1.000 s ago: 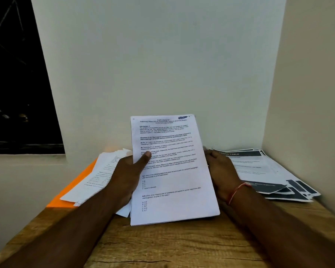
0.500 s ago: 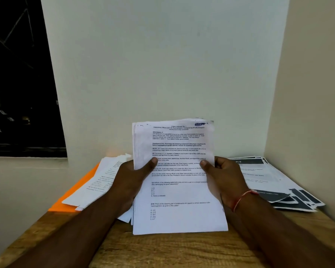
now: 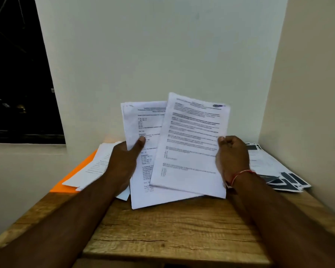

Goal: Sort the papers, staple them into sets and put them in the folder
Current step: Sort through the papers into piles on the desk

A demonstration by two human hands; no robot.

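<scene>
Noted both hands raised over the wooden table [image 3: 172, 229], each holding printed pages. Logged left hand [image 3: 124, 161] gripping a stack of papers [image 3: 141, 128] by its left edge, thumb laid across the printed face, other fingers hidden behind. Logged right hand [image 3: 232, 157] pinching the front sheet [image 3: 191, 147] at its right edge, thumb on the face, remaining fingers curled behind; cannot tell whether one page or several. Found front sheet tilted clockwise, top corner toward 1 o'clock, overlapping the right half of the stack and fanned away from it at the top. Saw dense text on both, too blurred to read. Recorded bottom edges low over the table; contact with the wood not discernible. Spotted orange folder [image 3: 66, 182] flat on the table at 9 o'clock of the held pages, loose white sheets [image 3: 93, 167] piled on it and partly hidden by the left wrist. Spotted a spread of dark-banded printouts [image 3: 275, 171] on the table at 3 o'clock, behind the right wrist, beside the side wall. Marked a red thread [image 3: 242, 174] around the right wrist. Placed a dark window [image 3: 17, 74] at 10 o'clock, left of the pale wall [image 3: 162, 55].
</scene>
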